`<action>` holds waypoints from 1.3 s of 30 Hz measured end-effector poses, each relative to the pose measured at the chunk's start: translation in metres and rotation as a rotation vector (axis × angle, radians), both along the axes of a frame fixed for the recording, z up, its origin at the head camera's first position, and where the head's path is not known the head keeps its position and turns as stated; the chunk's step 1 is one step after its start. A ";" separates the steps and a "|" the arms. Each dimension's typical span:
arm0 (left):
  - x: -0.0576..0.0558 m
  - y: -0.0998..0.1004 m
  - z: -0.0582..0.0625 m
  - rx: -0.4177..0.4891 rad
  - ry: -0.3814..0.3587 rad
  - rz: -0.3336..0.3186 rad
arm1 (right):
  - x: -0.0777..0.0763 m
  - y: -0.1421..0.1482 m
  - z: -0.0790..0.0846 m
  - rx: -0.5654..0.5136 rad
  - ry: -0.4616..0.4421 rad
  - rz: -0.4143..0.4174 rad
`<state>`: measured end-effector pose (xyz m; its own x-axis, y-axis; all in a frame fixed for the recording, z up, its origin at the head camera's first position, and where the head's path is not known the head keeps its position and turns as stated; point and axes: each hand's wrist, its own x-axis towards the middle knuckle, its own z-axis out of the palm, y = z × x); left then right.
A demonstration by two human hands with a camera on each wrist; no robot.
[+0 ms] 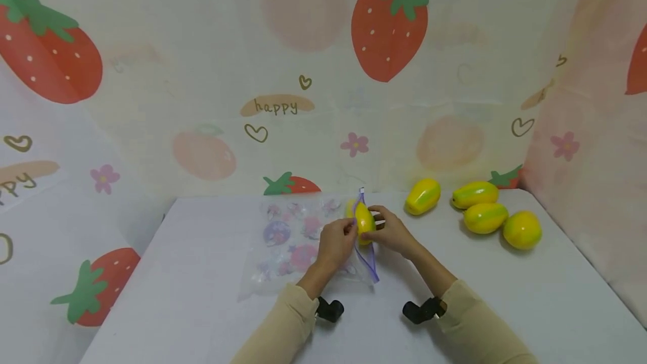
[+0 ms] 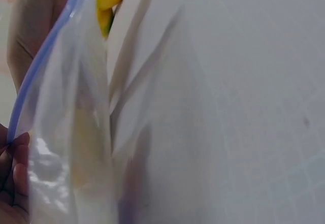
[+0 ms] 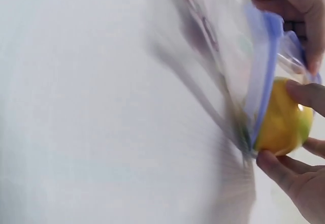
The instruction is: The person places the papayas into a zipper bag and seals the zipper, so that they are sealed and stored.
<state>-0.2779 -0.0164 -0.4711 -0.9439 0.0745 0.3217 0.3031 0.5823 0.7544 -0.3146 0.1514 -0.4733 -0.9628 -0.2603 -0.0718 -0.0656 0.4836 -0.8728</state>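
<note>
A clear zip bag (image 1: 275, 265) with a purple zip edge and pink and purple prints lies on the table. My left hand (image 1: 336, 246) pinches the rim of its mouth; in the left wrist view the fingertips (image 2: 20, 140) are on the purple strip. My right hand (image 1: 396, 232) grips a yellow-green papaya (image 1: 365, 221) at the bag's opening. The right wrist view has this papaya (image 3: 282, 120) between thumb and fingers, partly behind the purple edge. More yellow shows through the plastic; I cannot tell whether it is the same fruit.
Several more papayas stand at the back right: one alone (image 1: 423, 196), the others grouped, among them a front one (image 1: 523, 230). The white table (image 1: 192, 274) ends at a strawberry-print cloth wall (image 1: 217, 72) behind and at both sides.
</note>
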 end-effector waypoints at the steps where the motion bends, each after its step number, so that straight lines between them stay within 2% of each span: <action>1: 0.000 0.001 0.000 0.008 0.002 -0.006 | 0.000 -0.002 -0.002 -0.013 0.002 -0.014; 6: 0.002 0.003 0.003 0.041 -0.006 -0.020 | 0.001 -0.010 -0.007 -0.032 0.049 -0.071; 14: 0.003 0.001 0.002 -0.011 0.023 0.071 | 0.000 -0.013 -0.008 0.010 0.060 -0.128; 16: 0.002 0.000 0.001 -0.019 0.027 0.080 | -0.001 -0.012 -0.008 -0.014 0.032 -0.121; 22: 0.001 -0.002 0.001 -0.016 0.005 0.075 | -0.001 -0.009 -0.006 -0.175 -0.053 -0.068; 35: -0.001 -0.003 0.002 -0.002 -0.020 0.045 | -0.008 -0.016 -0.007 -0.286 -0.065 -0.059; 39: -0.001 -0.004 0.002 0.005 -0.009 0.041 | -0.012 -0.018 -0.007 -0.333 -0.055 -0.017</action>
